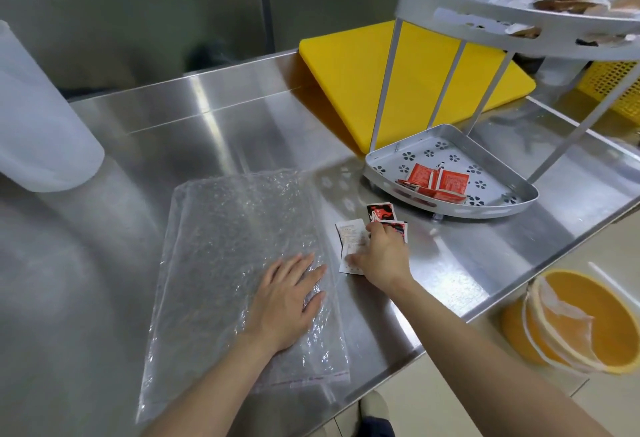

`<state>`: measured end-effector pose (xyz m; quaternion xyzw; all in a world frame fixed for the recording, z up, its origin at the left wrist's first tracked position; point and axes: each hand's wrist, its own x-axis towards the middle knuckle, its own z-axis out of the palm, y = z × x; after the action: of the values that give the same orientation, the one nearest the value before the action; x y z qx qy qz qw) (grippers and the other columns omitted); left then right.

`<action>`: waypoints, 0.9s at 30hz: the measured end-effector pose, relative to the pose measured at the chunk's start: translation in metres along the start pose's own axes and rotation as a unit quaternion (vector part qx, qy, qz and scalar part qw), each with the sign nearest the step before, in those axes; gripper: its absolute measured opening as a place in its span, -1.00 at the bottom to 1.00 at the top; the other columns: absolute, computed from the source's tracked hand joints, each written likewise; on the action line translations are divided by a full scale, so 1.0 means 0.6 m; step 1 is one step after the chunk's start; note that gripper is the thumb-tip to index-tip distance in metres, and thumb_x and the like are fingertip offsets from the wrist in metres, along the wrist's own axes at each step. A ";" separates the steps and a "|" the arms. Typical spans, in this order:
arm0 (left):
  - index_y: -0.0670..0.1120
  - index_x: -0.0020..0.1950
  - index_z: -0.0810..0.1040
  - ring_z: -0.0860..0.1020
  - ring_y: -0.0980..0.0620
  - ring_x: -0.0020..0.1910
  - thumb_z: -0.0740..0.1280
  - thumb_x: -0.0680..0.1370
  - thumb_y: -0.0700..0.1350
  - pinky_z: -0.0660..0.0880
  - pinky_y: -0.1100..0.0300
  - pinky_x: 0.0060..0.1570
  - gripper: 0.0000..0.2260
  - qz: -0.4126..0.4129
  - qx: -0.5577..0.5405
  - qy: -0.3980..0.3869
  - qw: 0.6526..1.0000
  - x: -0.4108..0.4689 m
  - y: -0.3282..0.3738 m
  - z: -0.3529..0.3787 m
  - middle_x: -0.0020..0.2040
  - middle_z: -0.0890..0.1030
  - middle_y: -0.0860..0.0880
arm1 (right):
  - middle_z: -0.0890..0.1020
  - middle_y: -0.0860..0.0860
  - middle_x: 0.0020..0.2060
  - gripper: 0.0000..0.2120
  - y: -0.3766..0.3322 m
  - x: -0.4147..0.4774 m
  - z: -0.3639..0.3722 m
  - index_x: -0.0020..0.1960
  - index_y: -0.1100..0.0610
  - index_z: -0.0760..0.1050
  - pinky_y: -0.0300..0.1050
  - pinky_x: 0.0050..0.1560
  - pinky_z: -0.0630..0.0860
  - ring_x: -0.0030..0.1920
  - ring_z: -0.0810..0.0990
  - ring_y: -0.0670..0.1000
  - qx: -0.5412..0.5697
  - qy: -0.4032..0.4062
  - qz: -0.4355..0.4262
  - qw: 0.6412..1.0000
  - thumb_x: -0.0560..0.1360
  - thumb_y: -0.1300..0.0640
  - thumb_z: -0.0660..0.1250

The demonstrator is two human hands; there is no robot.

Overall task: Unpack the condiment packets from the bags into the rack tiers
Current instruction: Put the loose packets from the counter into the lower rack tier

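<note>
Your right hand (382, 256) curls over the loose packets (356, 239) on the counter (242, 125), gathering them; your left hand (289, 301) lies flat and open, pinning the empty bags (221, 246). Red packets (436, 183) already sit in the lower tier (512, 206).

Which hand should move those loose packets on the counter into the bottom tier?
The right hand. It is already on the packets, and the bottom tier sits just beyond it on that side. The left hand lies flat on the bag, farther from both.
</note>
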<state>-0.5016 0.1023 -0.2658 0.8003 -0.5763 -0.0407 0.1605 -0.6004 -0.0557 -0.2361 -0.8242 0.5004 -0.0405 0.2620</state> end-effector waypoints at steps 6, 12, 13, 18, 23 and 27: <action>0.02 0.29 0.47 0.39 -0.02 0.36 0.24 0.51 0.03 0.06 0.08 0.36 -0.64 0.003 -0.010 0.007 1.000 -0.001 -0.003 0.004 0.34 0.48 -0.02 | 0.61 0.13 0.04 -0.62 -0.010 0.021 0.000 0.12 0.15 0.39 -0.01 0.14 0.32 0.12 0.52 0.15 -0.026 -0.070 0.051 0.996 0.38 0.07 0.40; 0.05 0.38 0.36 0.22 0.05 0.45 0.17 0.56 0.06 -0.09 0.14 0.43 -0.61 0.008 -0.007 -0.011 1.000 -0.001 -0.005 0.004 0.44 0.34 0.03 | 0.53 0.02 -0.33 -0.72 -0.005 0.015 0.000 -0.41 0.07 0.31 -0.13 -0.16 0.32 -0.14 0.53 0.11 0.011 -0.084 0.025 0.996 0.40 0.14 0.35; 0.06 0.39 0.33 0.18 0.06 0.46 0.14 0.56 0.08 -0.08 0.13 0.44 -0.60 0.006 -0.004 -0.017 1.000 0.002 -0.005 0.005 0.46 0.31 0.04 | 0.49 0.00 -0.38 -0.68 -0.003 0.013 -0.001 -0.43 0.07 0.27 -0.13 -0.20 0.32 -0.19 0.51 0.10 0.034 -0.081 0.024 0.996 0.40 0.15 0.35; 0.05 0.40 0.27 0.18 0.00 0.45 0.09 0.52 0.17 0.07 0.10 0.40 -0.53 0.002 0.020 -0.030 0.999 0.031 0.014 0.006 0.45 0.30 -0.02 | 0.43 0.02 -0.45 -0.62 -0.005 0.005 -0.038 -0.45 0.09 0.24 -0.18 -0.39 0.31 -0.36 0.43 0.04 0.246 -0.063 0.032 0.967 0.39 0.24 0.38; 0.08 0.46 0.17 0.12 0.00 0.48 0.01 0.52 0.24 -0.04 0.11 0.45 -0.46 0.023 0.047 -0.045 0.998 0.069 0.037 0.034 0.51 0.20 -0.04 | 0.40 -0.08 -0.55 -0.65 -0.039 -0.012 -0.144 -0.47 0.10 0.32 -0.22 -0.41 0.32 -0.45 0.37 -0.02 0.341 -0.024 -0.059 0.938 0.39 0.24 0.40; 0.07 0.37 0.38 0.32 -0.03 0.41 0.04 0.52 0.23 -0.01 0.12 0.42 -0.51 0.020 0.057 -0.033 0.998 0.078 0.044 0.036 0.42 0.38 -0.02 | 0.35 -0.08 -0.51 -0.66 -0.067 -0.036 -0.243 -0.44 0.08 0.32 -0.24 -0.43 0.27 -0.45 0.34 -0.05 0.369 0.024 -0.132 0.920 0.40 0.19 0.41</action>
<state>-0.5154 0.0466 -0.2726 0.7946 -0.5987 -0.0309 0.0962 -0.6268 -0.0799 -0.0877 -0.7266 0.3430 -0.2763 0.5273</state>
